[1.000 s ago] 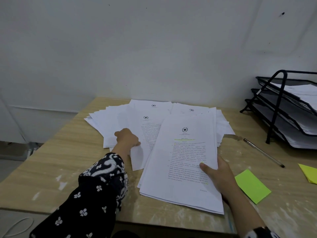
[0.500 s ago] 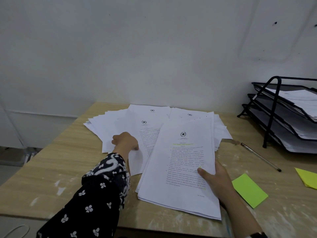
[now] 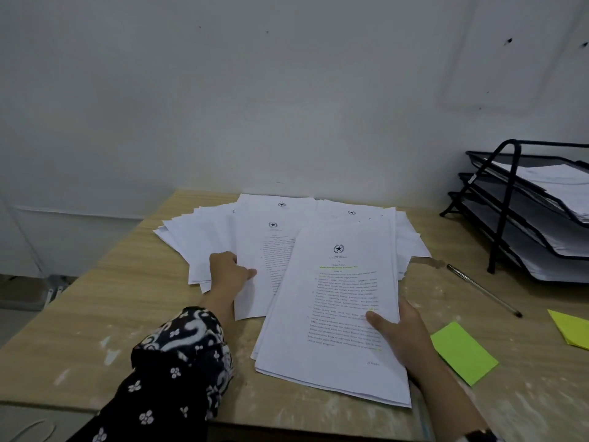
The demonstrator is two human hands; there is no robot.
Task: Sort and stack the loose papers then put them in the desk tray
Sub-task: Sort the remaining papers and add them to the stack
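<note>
Loose white printed papers (image 3: 207, 237) lie fanned out across the back of the wooden desk (image 3: 95, 307). A neater stack of papers (image 3: 331, 314), its top page showing highlighted text, lies in front of them. My right hand (image 3: 401, 333) grips this stack at its right edge, thumb on top. My left hand (image 3: 228, 272) pinches the left edge of a loose printed sheet (image 3: 264, 282) beside the stack. The black wire desk tray (image 3: 510, 218), three tiers with papers in it, stands at the back right.
A pen (image 3: 481, 290) lies between the papers and the tray. A green sticky pad (image 3: 462, 352) sits right of my right hand, and a yellow one (image 3: 570, 331) lies at the right frame edge. The desk's near edge runs just below the stack.
My left hand has kept its pinch on the loose sheet and barely shifted. My right hand still holds the stack in place. The camera has tilted up a little.
</note>
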